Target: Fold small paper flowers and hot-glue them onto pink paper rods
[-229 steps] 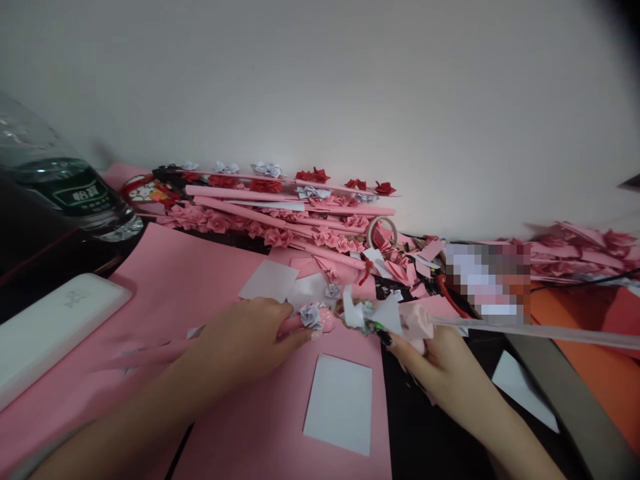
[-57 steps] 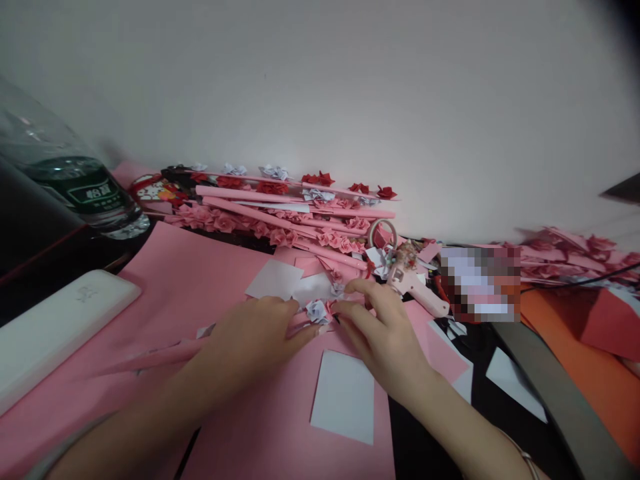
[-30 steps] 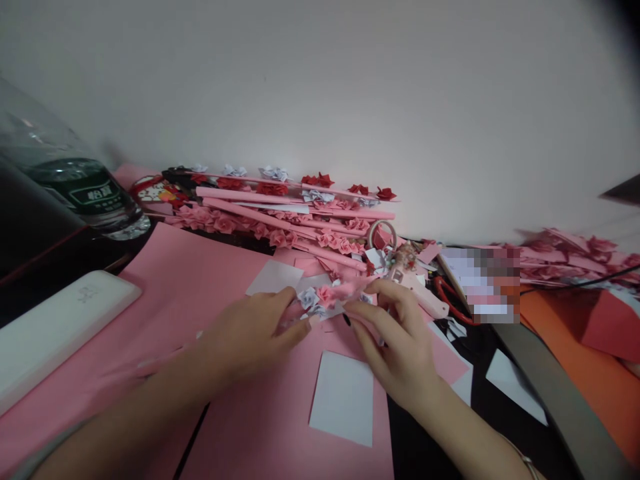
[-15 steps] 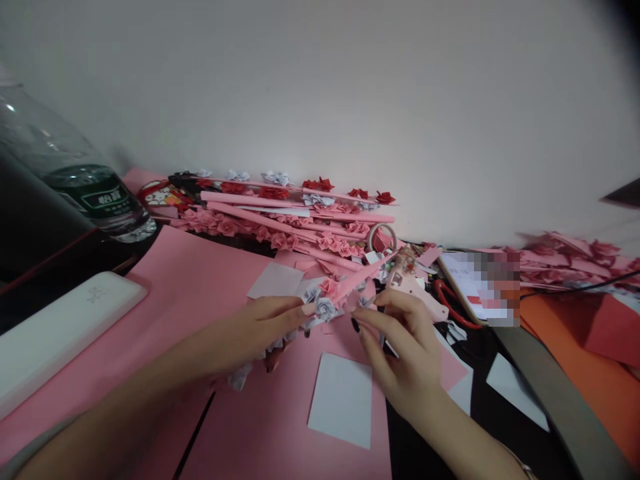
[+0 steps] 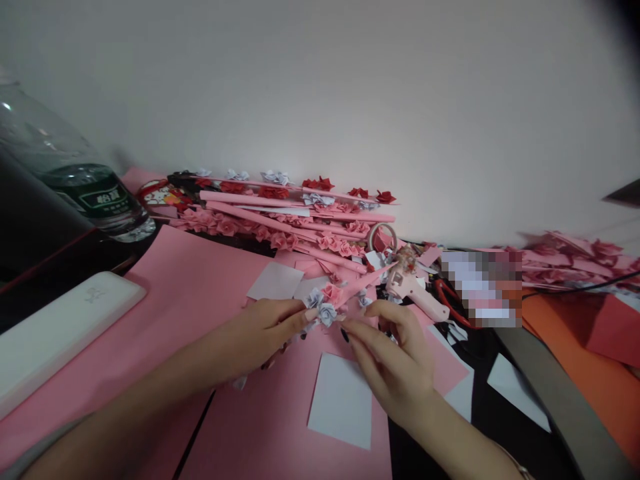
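Note:
My left hand (image 5: 267, 333) is closed round a paper flower spray, with white paper roses (image 5: 327, 314) and a pink paper rose (image 5: 331, 293) showing past the fingertips. A pointed pink paper stem (image 5: 367, 280) runs from the spray to the upper right. My right hand (image 5: 403, 357) is pinched at the spray's right side, thumb and forefinger together beside the front white rose. What lies between those fingertips is too small to make out. Another white rose (image 5: 365, 299) shows just above the right knuckles. The fingers hide the spray's lower part.
Pink paper sheets (image 5: 280, 427) and a white paper square (image 5: 341, 400) lie below. Behind are paper flower stems (image 5: 280, 227), a tape roll (image 5: 381, 237) and a pink glue gun (image 5: 417, 293). A power bank (image 5: 75, 333) and bottle (image 5: 95, 193) stand left, a phone (image 5: 480, 287) right.
My right hand has moved slightly left, its fingertips now close against the front white rose. The spray has shifted a little in my left hand, which stays nearly in place.

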